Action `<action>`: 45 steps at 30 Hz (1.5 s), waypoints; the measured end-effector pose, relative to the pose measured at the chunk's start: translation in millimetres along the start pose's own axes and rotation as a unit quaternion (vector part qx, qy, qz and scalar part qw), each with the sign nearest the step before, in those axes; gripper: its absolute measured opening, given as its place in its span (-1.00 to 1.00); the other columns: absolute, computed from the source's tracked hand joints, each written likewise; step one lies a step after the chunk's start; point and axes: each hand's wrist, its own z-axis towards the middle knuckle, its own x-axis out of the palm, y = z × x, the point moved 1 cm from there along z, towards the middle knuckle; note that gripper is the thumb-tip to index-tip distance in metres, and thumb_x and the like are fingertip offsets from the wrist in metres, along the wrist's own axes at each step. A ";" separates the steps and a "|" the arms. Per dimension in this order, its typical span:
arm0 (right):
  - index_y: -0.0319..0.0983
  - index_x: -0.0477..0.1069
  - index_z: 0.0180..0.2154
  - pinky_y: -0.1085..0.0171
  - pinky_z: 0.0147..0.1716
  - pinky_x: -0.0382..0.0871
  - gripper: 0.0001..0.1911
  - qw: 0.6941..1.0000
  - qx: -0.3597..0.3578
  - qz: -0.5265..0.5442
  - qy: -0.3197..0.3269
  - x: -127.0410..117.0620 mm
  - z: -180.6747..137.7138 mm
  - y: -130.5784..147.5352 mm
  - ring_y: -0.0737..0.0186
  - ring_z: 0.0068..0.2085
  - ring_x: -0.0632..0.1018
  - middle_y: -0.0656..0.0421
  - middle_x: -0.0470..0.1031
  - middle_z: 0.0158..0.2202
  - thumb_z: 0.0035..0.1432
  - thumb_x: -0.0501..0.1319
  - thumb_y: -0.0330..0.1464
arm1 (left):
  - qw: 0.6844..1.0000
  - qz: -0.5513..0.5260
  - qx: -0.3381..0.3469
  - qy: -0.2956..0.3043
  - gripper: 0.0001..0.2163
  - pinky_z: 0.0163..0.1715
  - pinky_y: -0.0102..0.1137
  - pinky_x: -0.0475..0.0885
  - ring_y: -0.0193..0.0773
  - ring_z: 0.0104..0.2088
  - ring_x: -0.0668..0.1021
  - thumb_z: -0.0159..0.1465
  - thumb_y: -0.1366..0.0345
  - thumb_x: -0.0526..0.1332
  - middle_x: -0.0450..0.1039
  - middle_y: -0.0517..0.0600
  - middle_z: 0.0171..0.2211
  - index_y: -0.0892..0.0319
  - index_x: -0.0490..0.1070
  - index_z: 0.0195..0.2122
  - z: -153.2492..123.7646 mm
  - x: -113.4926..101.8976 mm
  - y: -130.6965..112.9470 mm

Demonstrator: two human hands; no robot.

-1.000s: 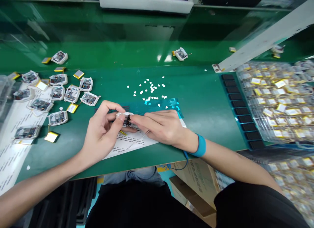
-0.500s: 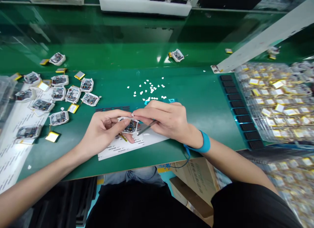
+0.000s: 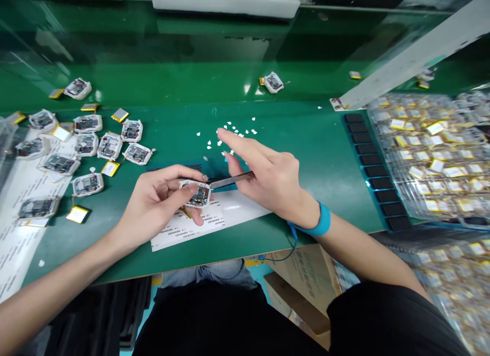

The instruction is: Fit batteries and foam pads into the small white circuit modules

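My left hand [image 3: 163, 197] grips a white watch-like housing with a circuit board inside [image 3: 201, 193], thumb on top and fingers beneath. A small yellow-edged battery pouch [image 3: 185, 212] hangs under it, partly hidden by the fingers. In my right hand [image 3: 270, 180] are metal tweezers [image 3: 227, 181], held by the curled lower fingers while the index finger and thumb are spread apart. The tweezers' tip points at the housing's upper right edge; whether it touches cannot be made out. Beyond the right index finger lie small white stickers or pads [image 3: 229, 127], scattered on the green mat.
Several similar housings [image 3: 110, 145] with batteries sit at the left, some on a printed sheet [image 3: 19, 248]. Another printed sheet [image 3: 179, 236] lies under my hands. Black blocks [image 3: 377, 171] form a column at the right, beside clear trays of batteries [image 3: 432, 157]. A white post [image 3: 406, 54] stands behind.
My right index finger and thumb have left the housing's top edge and opened, reaching up toward the white pieces. The tweezers have swung up to the housing's right edge. The left hand shifted slightly left.
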 end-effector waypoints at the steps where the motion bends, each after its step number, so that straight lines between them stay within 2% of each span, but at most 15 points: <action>1: -0.19 0.40 0.17 0.47 -0.44 0.44 -0.52 1.000 -0.016 0.003 0.016 -0.8 0.1 -0.2 0.40 -0.10 0.65 0.19 0.60 0.09 0.28 0.11 -0.60 | 1.000 -0.013 -0.007 -0.002 -0.93 -0.60 -0.39 0.58 -0.17 -0.63 0.65 0.33 0.32 0.26 0.59 -0.08 -0.58 0.16 0.49 -0.21 0.2 -0.5 1.3; 3: -0.15 0.44 0.14 0.48 -0.46 0.43 -0.55 0.996 -0.074 0.007 0.045 -2.4 -0.3 0.3 0.41 -0.10 0.66 0.23 0.57 0.14 0.30 0.12 -0.60 | 0.999 -0.033 -0.017 -0.008 -0.94 -0.61 -0.39 0.58 -0.17 -0.65 0.63 0.32 0.30 0.28 0.57 -0.10 -0.59 0.13 0.44 -0.23 0.5 -1.2 3.6; 5: -0.21 0.49 0.06 0.45 -0.53 0.38 -0.66 0.990 -0.130 0.014 0.050 -4.0 -0.9 1.1 0.44 -0.22 0.67 0.23 0.62 0.06 0.34 0.14 -0.58 | 0.999 -0.036 -0.020 -0.016 -0.92 -0.61 -0.39 0.57 -0.18 -0.64 0.63 0.30 0.30 0.29 0.56 -0.10 -0.58 0.12 0.40 -0.26 0.4 -1.3 4.9; 7: -0.28 0.52 -0.03 0.43 -0.55 0.37 -0.75 0.988 -0.151 0.020 0.041 -5.3 -0.9 1.6 0.43 -0.31 0.66 0.20 0.66 -0.04 0.36 0.14 -0.55 | 0.999 -0.026 -0.018 -0.027 -0.91 -0.61 -0.39 0.57 -0.17 -0.64 0.63 0.30 0.30 0.29 0.56 -0.10 -0.58 0.12 0.38 -0.28 -0.1 -0.5 5.0; 11: -0.30 0.51 -0.07 0.44 -0.50 0.40 -0.77 0.987 -0.149 0.024 0.045 -5.9 -1.1 4.8 0.44 -0.34 0.65 0.20 0.68 -0.10 0.39 0.11 -0.55 | 0.998 -0.007 0.000 -0.058 -0.89 -0.63 -0.39 0.57 -0.17 -0.62 0.65 0.30 0.31 0.30 0.55 -0.11 -0.55 0.12 0.36 -0.29 -2.3 3.3 3.8; 17: -0.36 0.48 -0.01 0.42 -0.45 0.52 -0.69 0.988 -0.135 0.004 0.075 -2.3 -7.4 16.5 0.37 -0.28 0.68 0.11 0.66 -0.04 0.38 0.01 -0.59 | 0.997 0.019 0.017 -0.071 -0.83 -0.57 -0.41 0.60 -0.16 -0.52 0.69 0.28 0.28 0.34 0.60 -0.07 -0.45 0.12 0.34 -0.24 -6.9 10.7 9.6; 21: -0.41 0.45 0.07 0.36 -0.42 0.58 -0.67 0.986 -0.140 0.002 0.093 -2.2 -10.7 19.5 0.26 -0.19 0.70 -0.02 0.61 0.05 0.38 0.01 -0.56 | 0.988 0.088 0.065 -0.107 -0.87 -0.46 -0.42 0.62 -0.24 -0.47 0.68 0.30 0.31 0.32 0.59 -0.13 -0.47 0.10 0.34 -0.25 -12.6 14.1 16.4; 24: -0.45 0.42 0.08 0.35 -0.44 0.56 -0.67 0.985 -0.150 0.029 0.083 -2.5 -11.3 18.9 0.23 -0.16 0.70 -0.06 0.59 0.08 0.37 0.04 -0.56 | 0.980 0.111 0.098 -0.132 -0.89 -0.47 -0.42 0.60 -0.28 -0.48 0.67 0.31 0.33 0.31 0.56 -0.16 -0.49 0.09 0.35 -0.28 -15.8 15.7 18.0; 28: -0.34 0.49 0.01 0.47 -0.40 0.46 -0.73 0.983 -0.065 0.158 0.059 -2.0 -6.9 17.9 0.37 -0.16 0.68 0.12 0.67 -0.05 0.36 0.10 -0.53 | 0.983 0.092 0.099 -0.127 -0.88 -0.52 -0.37 0.59 -0.24 -0.49 0.67 0.32 0.31 0.31 0.57 -0.16 -0.46 0.05 0.35 -0.29 -16.1 15.5 16.6; 30: -0.31 0.53 -0.07 0.49 -0.42 0.39 -0.80 0.968 0.009 0.243 0.065 -1.8 -2.6 18.3 0.46 -0.33 0.63 0.21 0.68 -0.26 0.38 0.15 -0.47 | 0.979 0.118 0.112 -0.121 -0.89 -0.52 -0.35 0.57 -0.23 -0.47 0.68 0.32 0.32 0.30 0.58 -0.17 -0.46 0.03 0.36 -0.27 -16.7 14.2 16.7; 33: -0.29 0.56 -0.22 0.45 -0.56 0.21 -0.83 0.931 0.113 0.335 0.091 -1.2 3.2 19.3 0.53 -0.58 0.35 0.35 0.47 -0.57 0.34 0.26 -0.33 | 0.968 0.173 0.135 -0.123 -0.88 -0.44 -0.32 0.57 -0.25 -0.44 0.67 0.32 0.35 0.29 0.58 -0.17 -0.42 0.02 0.35 -0.26 -19.3 12.0 19.6; 35: -0.29 0.56 -0.29 0.42 -0.60 0.09 -0.79 0.912 0.155 0.367 0.097 -0.2 5.1 20.0 0.53 -0.61 0.19 0.40 0.29 -0.64 0.30 0.31 -0.26 | 0.964 0.192 0.136 -0.127 -0.88 -0.40 -0.31 0.57 -0.26 -0.45 0.66 0.32 0.35 0.30 0.57 -0.17 -0.42 0.03 0.35 -0.26 -20.7 11.7 21.8; 37: -0.30 0.54 -0.31 0.40 -0.60 0.04 -0.74 0.902 0.168 0.385 0.099 1.5 5.1 21.2 0.52 -0.59 0.15 0.40 0.21 -0.64 0.30 0.31 -0.22 | 0.966 0.183 0.127 -0.127 -0.88 -0.39 -0.31 0.59 -0.24 -0.45 0.65 0.32 0.34 0.30 0.56 -0.17 -0.44 0.03 0.35 -0.25 -21.0 12.7 22.4; 41: -0.29 0.49 -0.32 0.40 -0.59 0.06 -0.70 0.893 0.192 0.399 0.084 5.6 1.4 24.7 0.51 -0.60 0.17 0.40 0.22 -0.63 0.33 0.27 -0.18 | 0.983 0.104 0.104 -0.110 -0.85 -0.39 -0.33 0.63 -0.21 -0.42 0.69 0.31 0.35 0.32 0.60 -0.16 -0.43 0.05 0.33 -0.25 -19.7 17.2 18.2; 45: -0.27 0.47 -0.31 0.40 -0.57 0.12 -0.69 0.904 0.178 0.382 0.072 6.6 0.0 23.0 0.50 -0.59 0.23 0.39 0.27 -0.63 0.36 0.23 -0.16 | 0.984 0.097 0.107 -0.107 -0.84 -0.41 -0.38 0.63 -0.21 -0.40 0.71 0.30 0.36 0.34 0.62 -0.17 -0.42 0.06 0.34 -0.27 -20.2 16.3 13.0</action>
